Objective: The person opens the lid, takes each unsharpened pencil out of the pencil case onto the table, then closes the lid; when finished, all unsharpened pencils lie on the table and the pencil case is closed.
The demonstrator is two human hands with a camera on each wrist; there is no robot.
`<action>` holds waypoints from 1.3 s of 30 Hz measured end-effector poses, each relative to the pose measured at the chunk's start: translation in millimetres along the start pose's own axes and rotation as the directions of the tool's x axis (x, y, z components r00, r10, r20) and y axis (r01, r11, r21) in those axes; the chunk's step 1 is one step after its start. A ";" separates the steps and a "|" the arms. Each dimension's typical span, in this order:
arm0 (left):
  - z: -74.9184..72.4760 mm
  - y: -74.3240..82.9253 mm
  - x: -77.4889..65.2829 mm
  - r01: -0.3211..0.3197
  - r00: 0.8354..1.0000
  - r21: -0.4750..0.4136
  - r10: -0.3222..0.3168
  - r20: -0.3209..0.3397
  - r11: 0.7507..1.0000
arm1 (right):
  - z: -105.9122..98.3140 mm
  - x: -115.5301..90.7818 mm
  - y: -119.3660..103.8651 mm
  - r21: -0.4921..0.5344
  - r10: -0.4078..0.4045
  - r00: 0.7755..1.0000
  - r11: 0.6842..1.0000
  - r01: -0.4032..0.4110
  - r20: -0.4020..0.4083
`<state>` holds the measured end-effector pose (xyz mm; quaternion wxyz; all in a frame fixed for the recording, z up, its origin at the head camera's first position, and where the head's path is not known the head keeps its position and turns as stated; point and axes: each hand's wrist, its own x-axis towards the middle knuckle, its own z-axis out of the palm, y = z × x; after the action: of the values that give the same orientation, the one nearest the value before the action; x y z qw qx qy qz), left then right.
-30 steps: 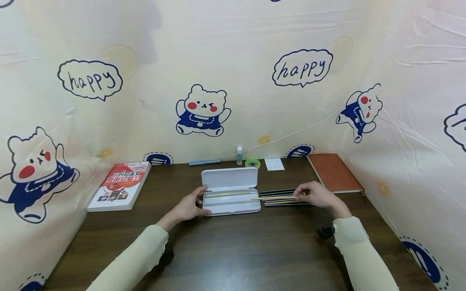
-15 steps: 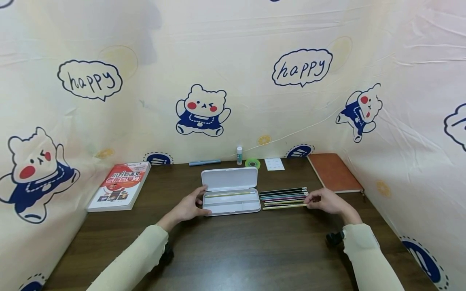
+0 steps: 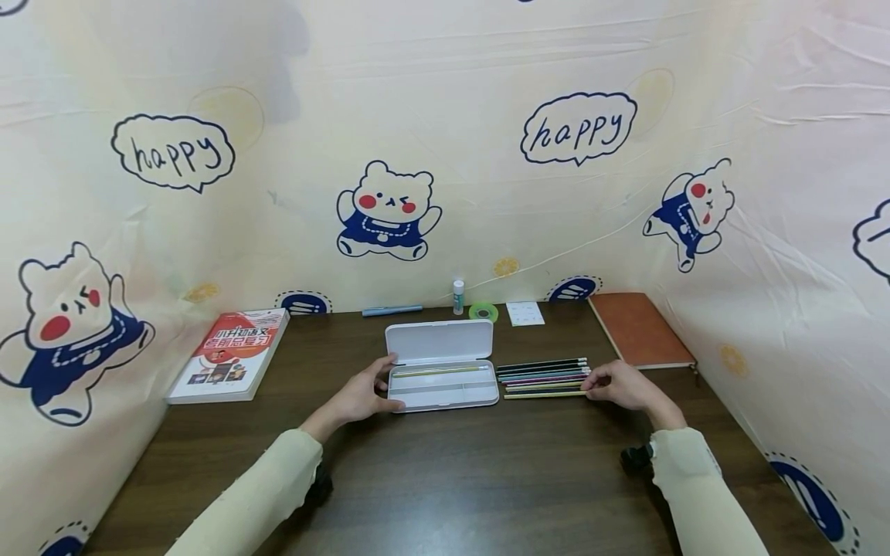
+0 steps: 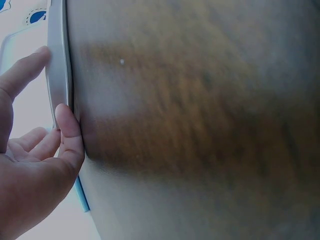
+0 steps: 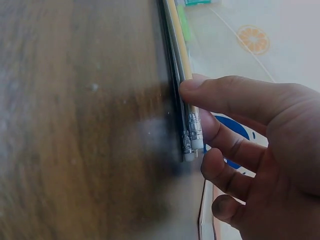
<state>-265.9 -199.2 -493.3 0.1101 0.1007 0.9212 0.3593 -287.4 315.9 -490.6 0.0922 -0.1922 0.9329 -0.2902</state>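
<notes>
A white pencil case (image 3: 426, 401) lies with its lid raised at the middle of the table, a yellow pencil (image 3: 438, 372) in its rear compartment. My left hand (image 3: 361, 394) grips its left end, the thumb at the front corner and fingers toward the back. To the right of the case, several pencils (image 3: 542, 369) lie side by side in a row. My right hand (image 3: 622, 384) pinches the frontmost yellow pencil (image 3: 545, 395) near its eraser end. The right wrist view shows thumb and forefinger on that pencil (image 5: 181, 45), just above its metal ferrule.
Along the back stand a blue pen (image 3: 392, 311), a glue stick (image 3: 458, 297), a green tape roll (image 3: 483, 312) and a white paper card (image 3: 525, 313). A red-and-white book (image 3: 229, 357) lies at left, a brown notebook (image 3: 641, 330) at right.
One second ago my right hand held a yellow pencil reaching over the case's right end. It has moved right and forward to the row's front edge. My left hand stays put.
</notes>
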 end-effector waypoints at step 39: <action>0.4 1.0 -0.2 0.008 1.000 0.004 -0.008 -0.006 1.000 | 26.9 66.8 -85.2 0.045 -0.150 0.989 0.988 0.150 0.012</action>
<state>-265.5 -198.3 -492.9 0.1087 0.0961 0.9227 0.3573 -314.5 210.2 -467.4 0.0815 -0.2620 0.9084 -0.3154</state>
